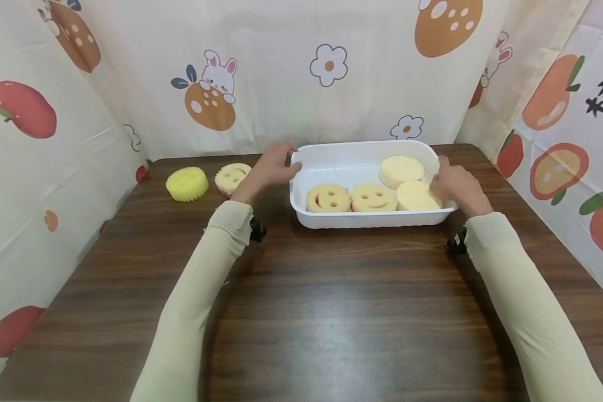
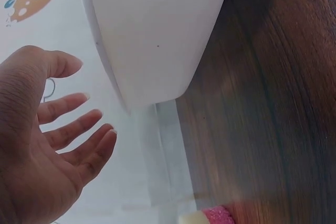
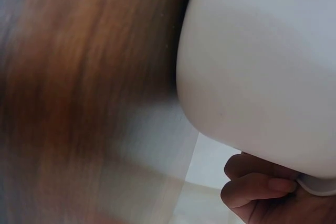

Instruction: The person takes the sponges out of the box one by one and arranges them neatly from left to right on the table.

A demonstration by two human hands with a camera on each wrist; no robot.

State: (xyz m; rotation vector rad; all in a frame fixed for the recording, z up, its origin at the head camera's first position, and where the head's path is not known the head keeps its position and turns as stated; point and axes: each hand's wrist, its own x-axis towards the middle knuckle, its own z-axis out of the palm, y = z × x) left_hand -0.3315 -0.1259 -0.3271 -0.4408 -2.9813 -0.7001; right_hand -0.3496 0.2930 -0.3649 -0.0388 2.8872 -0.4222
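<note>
- My left hand [image 1: 276,164] is loose, thumb and fingers spread and apart, beside the near end of the white tray [image 1: 341,219]; the left wrist view shows a gap between them and its wall.
- My right hand [image 1: 459,187] has its fingers curled round the rim at the tray's other end, so the tray lies between my two hands, which are well apart.
- In the tray, two smiley sponges [image 1: 328,199] [image 1: 374,197] sit along the side closest to me; two plain round sponges [image 1: 402,169] [image 1: 416,196] lie toward my right hand.
- Beyond my left wrist, outside the tray, are a yellow sponge [image 1: 187,184] and another smiley sponge [image 1: 228,178] on the table [image 1: 331,307].
- If I lifted with only the right hand holding, I think the tray would tip or swing and the sponges would slide toward the low left end.
- If my left arm swung outward, it could knock the smiley sponge beside it.
- My left wrist covers part of that sponge, and a pink-edged sponge [image 2: 218,216] is cut off at the bottom of the left wrist view.
- The table is blurred beside my right hand, my right thumb is hard to make out, and I cannot tell whether the tray rests fully flat.
</note>
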